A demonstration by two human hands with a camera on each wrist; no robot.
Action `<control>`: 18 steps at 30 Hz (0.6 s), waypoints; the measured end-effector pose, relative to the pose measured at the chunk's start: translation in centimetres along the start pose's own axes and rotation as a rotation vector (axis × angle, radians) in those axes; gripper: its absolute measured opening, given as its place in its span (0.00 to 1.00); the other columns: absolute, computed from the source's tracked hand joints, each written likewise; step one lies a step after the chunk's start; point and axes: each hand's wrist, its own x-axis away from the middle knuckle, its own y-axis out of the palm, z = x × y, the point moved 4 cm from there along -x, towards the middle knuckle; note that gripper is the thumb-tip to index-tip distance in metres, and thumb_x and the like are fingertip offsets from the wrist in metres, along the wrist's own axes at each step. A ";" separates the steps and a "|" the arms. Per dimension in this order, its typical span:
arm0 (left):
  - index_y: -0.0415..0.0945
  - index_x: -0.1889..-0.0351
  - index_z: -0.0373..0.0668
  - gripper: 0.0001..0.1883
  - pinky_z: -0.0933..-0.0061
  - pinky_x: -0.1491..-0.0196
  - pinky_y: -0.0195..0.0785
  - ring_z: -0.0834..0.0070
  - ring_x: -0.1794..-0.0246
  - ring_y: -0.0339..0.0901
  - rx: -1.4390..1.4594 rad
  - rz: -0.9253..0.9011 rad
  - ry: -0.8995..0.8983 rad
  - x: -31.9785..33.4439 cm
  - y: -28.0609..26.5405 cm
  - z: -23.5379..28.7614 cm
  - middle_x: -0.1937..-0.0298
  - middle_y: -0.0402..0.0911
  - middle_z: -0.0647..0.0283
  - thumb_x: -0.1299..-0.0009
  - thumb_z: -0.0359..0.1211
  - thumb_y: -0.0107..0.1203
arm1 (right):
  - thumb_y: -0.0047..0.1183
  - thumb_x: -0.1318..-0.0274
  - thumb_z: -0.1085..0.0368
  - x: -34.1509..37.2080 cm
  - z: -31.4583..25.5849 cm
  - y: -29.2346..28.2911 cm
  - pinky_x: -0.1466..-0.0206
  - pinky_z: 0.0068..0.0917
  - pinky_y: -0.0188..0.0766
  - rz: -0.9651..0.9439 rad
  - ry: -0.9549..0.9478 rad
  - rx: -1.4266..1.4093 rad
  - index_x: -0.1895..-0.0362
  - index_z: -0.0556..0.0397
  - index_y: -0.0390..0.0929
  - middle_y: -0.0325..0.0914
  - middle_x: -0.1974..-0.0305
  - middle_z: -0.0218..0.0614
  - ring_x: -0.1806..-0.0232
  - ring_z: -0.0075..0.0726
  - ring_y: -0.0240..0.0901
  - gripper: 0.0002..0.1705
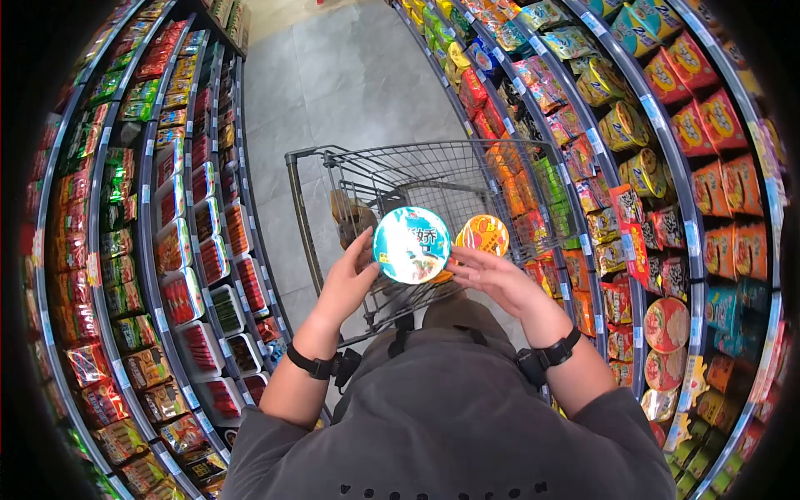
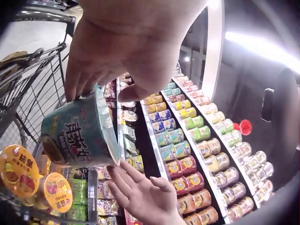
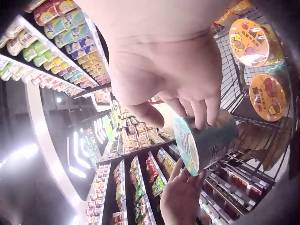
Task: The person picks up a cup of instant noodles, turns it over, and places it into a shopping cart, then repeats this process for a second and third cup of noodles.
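Observation:
A teal instant-noodle tub (image 1: 412,245) is held between both hands above the cart, its round lid facing the head camera. The left hand (image 1: 348,277) grips its left side, and in the left wrist view the left hand's (image 2: 126,51) fingers lie along the tub (image 2: 77,131). On the opposite side, the right hand (image 1: 508,287) touches the tub with extended fingertips. The right wrist view has the right hand's (image 3: 173,79) fingers resting on the tub (image 3: 206,140). Orange-lidded tubs (image 1: 483,236) are in the cart just beyond the right fingers.
The wire shopping cart (image 1: 400,154) stands directly before the person, with a brown item (image 1: 348,215) at its left. Shelves of packaged food (image 1: 179,250) line the left side; shelves of bags and noodle tubs (image 1: 667,325) line the right. Grey floor tiles (image 1: 333,75) extend ahead.

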 end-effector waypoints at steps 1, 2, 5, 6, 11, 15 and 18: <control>0.54 0.22 0.33 0.35 0.66 0.33 0.68 0.64 0.32 0.73 0.033 0.040 -0.010 -1.5 0.5 0.2 0.30 0.72 0.48 0.27 0.23 0.52 | 0.53 0.32 0.61 -1.2 -0.9 -0.8 0.20 0.42 0.53 0.014 0.008 -0.020 0.22 0.63 0.55 0.58 0.23 0.46 0.20 0.47 0.54 0.40; 0.54 0.22 0.33 0.35 0.66 0.33 0.68 0.64 0.32 0.73 0.029 0.042 -0.029 -3.2 0.7 -0.4 0.30 0.72 0.48 0.27 0.23 0.52 | 0.53 0.32 0.61 -2.6 -1.5 -2.1 0.20 0.42 0.53 0.013 0.020 -0.036 0.22 0.63 0.55 0.58 0.23 0.46 0.20 0.47 0.54 0.40; 0.58 0.24 0.31 0.33 0.70 0.39 0.71 0.68 0.43 0.79 -0.085 0.179 -0.069 -8.9 1.1 -3.1 0.41 0.79 0.53 0.28 0.25 0.51 | 0.51 0.32 0.64 -7.1 -3.0 -5.8 0.23 0.39 0.58 0.104 0.123 -0.014 0.24 0.62 0.59 0.61 0.25 0.44 0.23 0.44 0.59 0.35; 0.58 0.24 0.31 0.33 0.70 0.39 0.71 0.68 0.43 0.79 -0.086 0.172 -0.095 -10.9 1.1 -4.3 0.41 0.79 0.53 0.28 0.25 0.51 | 0.51 0.32 0.64 -8.8 -2.9 -7.5 0.23 0.39 0.58 0.111 0.141 -0.033 0.24 0.62 0.59 0.61 0.25 0.44 0.23 0.44 0.59 0.35; 0.68 0.30 0.34 0.27 0.70 0.49 0.73 0.70 0.55 0.79 -0.093 0.136 -0.362 -19.7 1.8 -13.3 0.52 0.82 0.59 0.28 0.31 0.51 | 0.47 0.30 0.63 -16.9 -0.2 -16.2 0.27 0.36 0.62 0.223 0.308 0.028 0.27 0.60 0.64 0.69 0.31 0.40 0.29 0.39 0.66 0.30; 0.69 0.32 0.33 0.27 0.70 0.53 0.73 0.72 0.57 0.79 -0.007 0.117 -0.536 -23.8 3.3 -18.7 0.52 0.82 0.58 0.28 0.33 0.51 | 0.45 0.28 0.61 -21.3 1.4 -19.8 0.34 0.33 0.66 0.349 0.478 0.104 0.30 0.54 0.68 0.74 0.39 0.34 0.36 0.32 0.69 0.25; 0.71 0.34 0.31 0.27 0.69 0.51 0.73 0.69 0.55 0.80 -0.062 0.069 -0.627 -26.1 3.7 -22.5 0.50 0.83 0.53 0.29 0.36 0.52 | 0.48 0.30 0.59 -24.5 4.2 -23.6 0.38 0.30 0.67 0.376 0.590 0.160 0.34 0.50 0.72 0.74 0.42 0.31 0.39 0.30 0.68 0.23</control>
